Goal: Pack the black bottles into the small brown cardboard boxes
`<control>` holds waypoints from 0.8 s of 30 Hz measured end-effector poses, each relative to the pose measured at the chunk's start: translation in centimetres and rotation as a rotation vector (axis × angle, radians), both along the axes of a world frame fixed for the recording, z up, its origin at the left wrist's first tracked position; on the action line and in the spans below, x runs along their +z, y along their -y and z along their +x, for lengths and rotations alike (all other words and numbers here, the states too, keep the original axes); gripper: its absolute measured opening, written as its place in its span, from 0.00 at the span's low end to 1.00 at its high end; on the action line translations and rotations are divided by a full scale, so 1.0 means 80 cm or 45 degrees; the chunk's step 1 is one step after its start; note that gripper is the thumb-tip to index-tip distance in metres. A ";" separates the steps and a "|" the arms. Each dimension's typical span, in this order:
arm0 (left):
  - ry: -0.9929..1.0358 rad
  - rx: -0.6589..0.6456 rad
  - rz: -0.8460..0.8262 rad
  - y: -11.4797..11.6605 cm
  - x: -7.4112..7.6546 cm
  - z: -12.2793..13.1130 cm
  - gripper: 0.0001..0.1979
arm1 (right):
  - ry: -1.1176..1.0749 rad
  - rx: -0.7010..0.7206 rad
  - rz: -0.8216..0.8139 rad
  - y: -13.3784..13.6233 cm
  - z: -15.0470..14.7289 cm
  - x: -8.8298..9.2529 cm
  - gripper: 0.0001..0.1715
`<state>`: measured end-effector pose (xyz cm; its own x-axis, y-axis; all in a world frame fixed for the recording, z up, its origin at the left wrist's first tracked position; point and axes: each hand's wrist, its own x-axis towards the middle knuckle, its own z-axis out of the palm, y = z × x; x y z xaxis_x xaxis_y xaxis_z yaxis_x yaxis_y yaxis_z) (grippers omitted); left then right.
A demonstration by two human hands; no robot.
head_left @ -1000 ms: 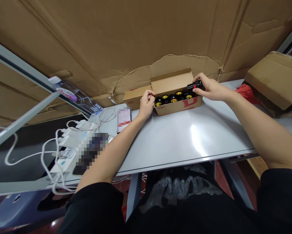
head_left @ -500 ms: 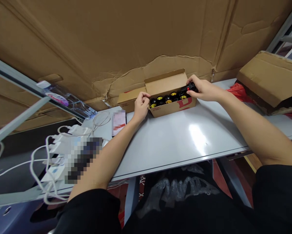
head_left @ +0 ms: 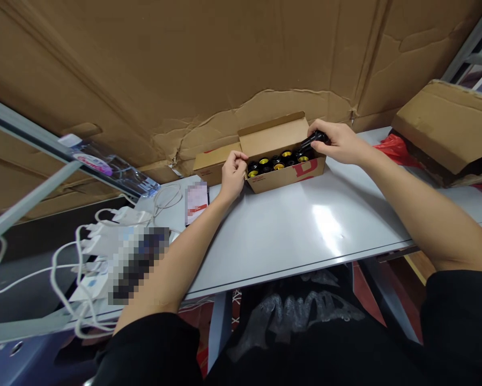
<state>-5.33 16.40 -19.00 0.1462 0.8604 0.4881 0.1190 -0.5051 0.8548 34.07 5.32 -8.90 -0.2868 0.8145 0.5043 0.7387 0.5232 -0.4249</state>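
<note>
A small open cardboard box [head_left: 286,179] with a red letter on its front stands near the back of the table. Several black cylinders with yellow rings [head_left: 279,166] are packed inside it. My right hand [head_left: 337,142] is closed on a black flashlight-like tube [head_left: 313,140], tilted over the box's right end. Its lower end dips toward the other cylinders. My left hand [head_left: 235,174] has curled fingers gripping the box's left edge, by its open side flap [head_left: 216,161].
A grey-white table [head_left: 281,230] carries everything. White chargers and cables [head_left: 112,225] crowd its left side, with a plastic bottle [head_left: 108,163] behind a metal bar. A larger open carton [head_left: 445,128] and a red plastic bag [head_left: 393,150] sit at right. Cardboard sheeting [head_left: 224,64] rises behind.
My right hand has shifted slightly right and up, turning the black tube so its red part no longer shows. My left hand stays at the box's edge.
</note>
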 end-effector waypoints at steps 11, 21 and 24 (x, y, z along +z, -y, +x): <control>-0.025 -0.008 0.027 -0.005 -0.006 -0.005 0.09 | 0.059 -0.013 -0.201 -0.016 0.024 -0.008 0.32; -0.044 -0.013 0.040 -0.006 -0.007 -0.006 0.10 | 0.047 -0.020 -0.180 -0.014 0.024 -0.007 0.34; -0.023 -0.001 0.040 -0.006 -0.007 -0.005 0.09 | 0.064 -0.053 -0.161 -0.008 0.019 -0.004 0.29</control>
